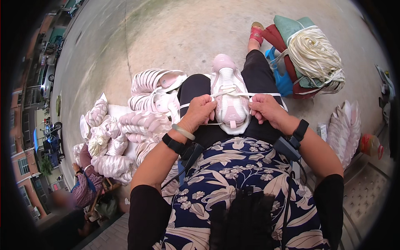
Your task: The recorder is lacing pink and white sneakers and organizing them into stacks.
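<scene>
A pink and white sneaker upper [228, 83] lies across my lap, its toe pointing away from me. A white shoelace [239, 95] runs through it and stretches out sideways on both sides. On the left edge of the upper, my left hand [201, 111] pinches the lace between thumb and fingers. My right hand [268, 110] grips the lace the same way on the right edge, level with the left. The lace ends trail over my thighs beyond both hands.
Stacks of pink and white shoe uppers [143, 123] lie at my left, with another stack [345, 133] at my right. A bundle of cream laces [314, 54] rests on a padded blue chair [284, 77] ahead right. A person [87, 181] sits at far left.
</scene>
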`<action>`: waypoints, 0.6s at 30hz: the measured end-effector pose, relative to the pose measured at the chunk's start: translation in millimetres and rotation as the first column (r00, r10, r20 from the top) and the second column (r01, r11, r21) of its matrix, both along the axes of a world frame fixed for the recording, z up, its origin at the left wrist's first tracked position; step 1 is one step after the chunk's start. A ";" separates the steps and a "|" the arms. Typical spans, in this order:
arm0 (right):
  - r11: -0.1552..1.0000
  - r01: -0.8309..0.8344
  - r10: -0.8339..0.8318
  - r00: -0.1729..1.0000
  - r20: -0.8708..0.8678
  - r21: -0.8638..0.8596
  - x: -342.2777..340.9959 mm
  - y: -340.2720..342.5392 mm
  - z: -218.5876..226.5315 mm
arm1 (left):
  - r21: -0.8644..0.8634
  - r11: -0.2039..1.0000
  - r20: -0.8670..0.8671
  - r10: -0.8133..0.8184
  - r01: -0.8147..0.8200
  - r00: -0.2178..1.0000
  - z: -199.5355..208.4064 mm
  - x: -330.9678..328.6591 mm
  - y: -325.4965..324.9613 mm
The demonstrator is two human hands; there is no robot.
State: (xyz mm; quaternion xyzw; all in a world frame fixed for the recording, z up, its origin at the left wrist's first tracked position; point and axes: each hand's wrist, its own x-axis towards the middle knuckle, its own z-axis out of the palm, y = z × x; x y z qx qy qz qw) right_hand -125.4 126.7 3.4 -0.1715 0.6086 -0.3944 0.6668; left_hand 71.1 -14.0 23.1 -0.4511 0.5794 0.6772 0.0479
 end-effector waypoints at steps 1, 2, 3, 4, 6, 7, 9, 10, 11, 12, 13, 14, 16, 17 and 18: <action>0.999 0.040 -0.040 0.999 -0.005 -0.021 -0.4 -5.3 0.2 | -0.038 0.999 -0.014 0.020 -0.020 1.000 -1.0 -4.5 -1.3; 0.996 0.080 -0.080 0.997 -0.008 -0.043 -0.6 -9.0 0.2 | -0.075 0.996 -0.028 0.039 -0.041 0.999 -1.2 -7.0 -2.8; 0.995 0.075 -0.075 0.997 -0.003 -0.059 -1.3 -10.1 -1.2 | -0.060 0.997 -0.023 0.038 -0.040 0.999 -1.3 -8.8 -4.0; 0.996 0.074 -0.074 0.997 -0.002 -0.058 -1.5 -10.5 -2.8 | -0.059 0.997 -0.022 0.040 -0.041 0.999 -1.2 -9.6 -5.0; 0.996 0.067 -0.067 0.998 -0.003 -0.053 -1.7 -10.1 -5.8 | -0.068 0.997 -0.017 0.022 -0.024 1.000 -1.2 -9.7 -5.5; 0.997 0.066 -0.066 0.998 -0.002 -0.051 -2.2 -9.7 -6.7 | -0.065 0.998 -0.015 0.024 -0.025 1.000 -1.4 -8.9 -5.1; 0.996 0.047 -0.044 0.999 0.030 -0.078 -3.8 -9.7 -8.3 | -0.072 0.997 -0.012 0.035 -0.036 0.999 -2.0 -7.1 -4.1; 0.996 0.046 -0.044 0.999 0.030 -0.076 -3.8 -9.7 -9.2 | -0.070 0.997 -0.012 0.036 -0.037 0.999 -2.7 -6.0 -3.7; 0.996 0.042 -0.040 0.999 0.023 -0.075 -3.4 -9.7 -10.6 | -0.062 0.997 -0.014 0.053 -0.053 0.999 -4.0 -4.6 -3.3; 0.997 0.037 -0.036 0.999 0.016 -0.075 -3.3 -10.1 -11.2 | -0.055 0.996 -0.016 0.070 -0.071 0.997 -4.9 -3.6 -3.4; 0.997 0.035 -0.034 0.999 0.014 -0.074 -3.6 -10.2 -10.6 | -0.054 0.996 -0.017 0.072 -0.073 0.997 -5.4 -2.8 -3.5; 0.997 0.028 -0.027 1.000 0.009 -0.074 -3.9 -10.2 -9.2 | -0.044 0.997 -0.018 0.061 -0.061 0.998 -5.7 -2.0 -3.5; 0.997 0.016 -0.016 1.000 0.003 -0.073 -3.0 -9.8 -8.1 | -0.033 0.998 -0.020 0.054 -0.055 0.998 -5.8 -0.6 -2.9; 0.997 0.032 -0.032 0.999 0.002 -0.075 -2.2 -9.3 -7.8 | -0.031 0.998 -0.020 0.053 -0.054 0.998 -5.2 -1.1 -2.4; 0.996 0.048 -0.049 0.999 -0.001 -0.077 -1.6 -9.9 -5.8 | -0.030 0.998 -0.021 0.053 -0.053 0.998 -4.6 -1.2 -2.3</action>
